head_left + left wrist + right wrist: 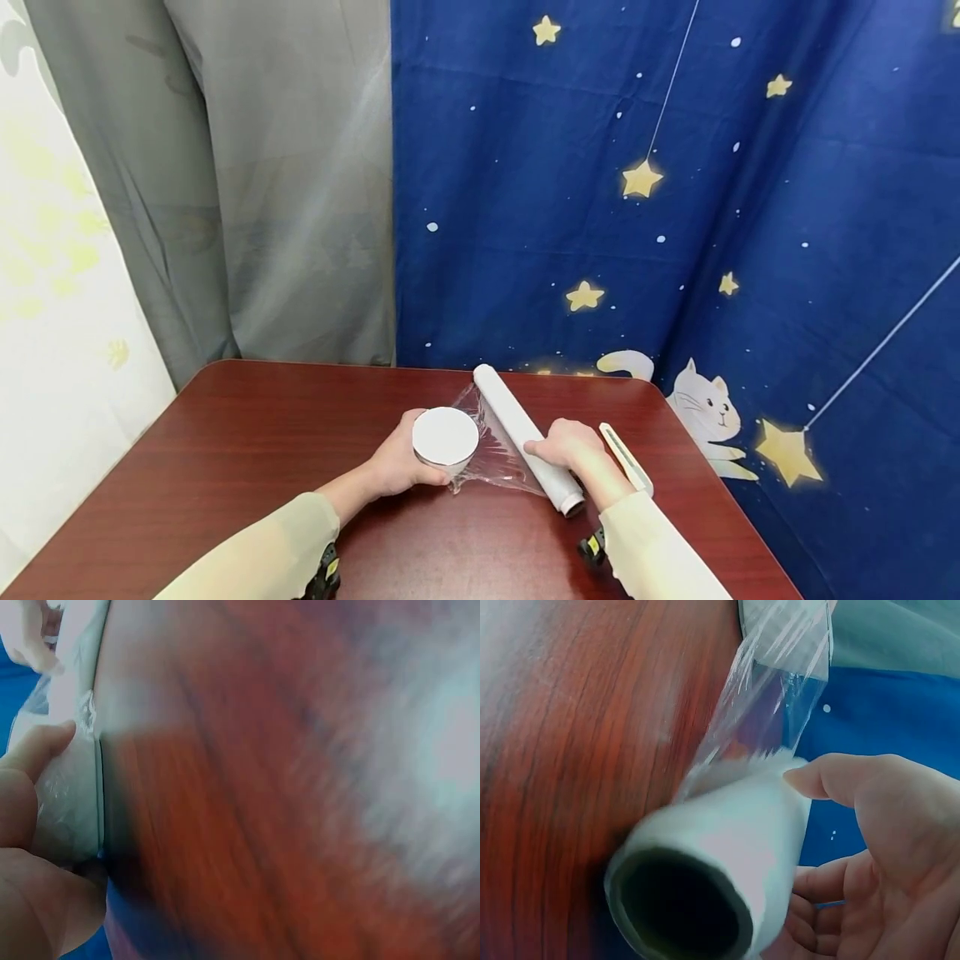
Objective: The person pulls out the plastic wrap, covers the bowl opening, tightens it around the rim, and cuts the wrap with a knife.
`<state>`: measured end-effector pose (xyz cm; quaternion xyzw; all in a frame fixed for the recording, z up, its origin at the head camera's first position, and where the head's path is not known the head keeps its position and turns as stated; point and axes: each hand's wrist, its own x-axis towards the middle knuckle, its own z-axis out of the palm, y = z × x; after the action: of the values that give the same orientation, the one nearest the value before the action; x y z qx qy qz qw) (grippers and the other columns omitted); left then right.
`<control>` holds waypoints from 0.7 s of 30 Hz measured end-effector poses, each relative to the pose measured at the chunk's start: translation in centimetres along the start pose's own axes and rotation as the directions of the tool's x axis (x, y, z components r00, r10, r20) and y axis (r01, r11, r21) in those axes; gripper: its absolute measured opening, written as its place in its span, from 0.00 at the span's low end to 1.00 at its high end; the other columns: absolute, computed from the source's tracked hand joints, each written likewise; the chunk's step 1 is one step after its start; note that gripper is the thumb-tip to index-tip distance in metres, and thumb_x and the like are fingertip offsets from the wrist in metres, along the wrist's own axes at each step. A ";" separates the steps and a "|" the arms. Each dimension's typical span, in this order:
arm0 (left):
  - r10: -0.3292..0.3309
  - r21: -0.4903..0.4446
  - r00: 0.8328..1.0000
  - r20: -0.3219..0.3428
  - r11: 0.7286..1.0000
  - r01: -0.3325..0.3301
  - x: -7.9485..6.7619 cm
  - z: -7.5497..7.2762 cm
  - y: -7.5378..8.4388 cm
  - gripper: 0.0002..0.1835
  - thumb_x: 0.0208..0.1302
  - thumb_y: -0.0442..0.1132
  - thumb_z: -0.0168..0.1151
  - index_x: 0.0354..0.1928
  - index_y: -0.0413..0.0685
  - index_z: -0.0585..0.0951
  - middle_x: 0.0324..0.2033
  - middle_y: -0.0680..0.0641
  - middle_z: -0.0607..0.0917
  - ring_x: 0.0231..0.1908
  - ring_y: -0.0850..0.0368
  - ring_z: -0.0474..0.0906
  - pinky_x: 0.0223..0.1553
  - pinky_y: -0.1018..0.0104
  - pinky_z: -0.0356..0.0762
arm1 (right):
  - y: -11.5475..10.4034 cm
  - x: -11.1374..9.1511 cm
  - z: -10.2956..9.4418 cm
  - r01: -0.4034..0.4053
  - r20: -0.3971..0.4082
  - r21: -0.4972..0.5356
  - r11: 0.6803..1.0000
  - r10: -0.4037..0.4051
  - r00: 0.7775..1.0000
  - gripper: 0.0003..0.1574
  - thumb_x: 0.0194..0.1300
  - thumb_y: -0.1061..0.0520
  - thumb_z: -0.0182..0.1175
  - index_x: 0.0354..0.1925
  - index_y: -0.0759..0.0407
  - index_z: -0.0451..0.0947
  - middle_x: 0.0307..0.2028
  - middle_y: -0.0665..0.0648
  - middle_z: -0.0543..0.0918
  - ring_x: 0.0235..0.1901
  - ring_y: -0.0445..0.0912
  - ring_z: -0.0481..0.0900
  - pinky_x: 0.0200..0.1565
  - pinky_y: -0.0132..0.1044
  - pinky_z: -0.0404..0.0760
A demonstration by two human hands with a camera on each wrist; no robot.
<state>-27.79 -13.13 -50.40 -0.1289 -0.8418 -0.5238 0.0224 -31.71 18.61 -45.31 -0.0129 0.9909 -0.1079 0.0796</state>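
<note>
My left hand [401,460] grips a white round tub [446,435] by its side, flat white face up, thumb at the near edge. Clear cling film [498,457] stretches in creases from the tub to a long white roll of cling film [517,421], which slants across the table. My right hand [572,443] holds that roll nearer its close end, thumb on top. In the right wrist view the hollow core of the roll [735,825] faces the camera, and film [761,705] runs up to the tub. Film also clings to the tub's side [71,802] in the left wrist view.
A cream box cutter [626,458] lies on the table just right of my right hand. The dark red wooden table [247,450] ends at a rounded far edge, with grey [300,183] and blue star-patterned curtains [525,183] behind it.
</note>
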 end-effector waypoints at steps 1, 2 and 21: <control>-0.003 0.001 1.000 0.009 1.000 0.003 0.1 -0.1 -0.1 0.64 0.35 0.35 0.94 0.74 0.34 0.62 0.65 0.35 0.80 0.63 0.44 0.79 0.71 0.46 0.71 | 0.1 -0.1 0.0 -0.007 0.013 0.018 1.000 0.007 1.000 0.37 0.63 0.25 0.69 0.33 0.57 0.83 0.28 0.55 0.84 0.24 0.49 0.84 0.28 0.44 0.83; -0.009 0.003 1.000 0.014 1.000 0.009 0.2 -0.2 -0.2 0.65 0.35 0.35 0.94 0.75 0.34 0.61 0.66 0.34 0.79 0.64 0.43 0.79 0.72 0.45 0.70 | 0.2 -0.2 0.1 -0.018 0.026 0.043 0.999 0.017 1.000 0.37 0.62 0.25 0.69 0.35 0.58 0.83 0.28 0.56 0.84 0.23 0.49 0.85 0.27 0.43 0.84; 0.085 -0.012 0.982 0.171 0.996 -0.084 2.7 -3.0 -1.9 0.63 0.40 0.35 0.92 0.78 0.40 0.62 0.70 0.34 0.79 0.66 0.42 0.77 0.73 0.46 0.69 | 0.0 -3.2 0.1 -0.086 0.158 0.333 0.939 0.034 0.987 0.30 0.64 0.37 0.69 0.36 0.63 0.76 0.25 0.61 0.83 0.14 0.47 0.84 0.21 0.40 0.87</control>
<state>-31.16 -16.09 -50.26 -0.2090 -0.8332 -0.5112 -0.0283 -28.52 18.76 -44.87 0.0231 0.9487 -0.2728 0.1581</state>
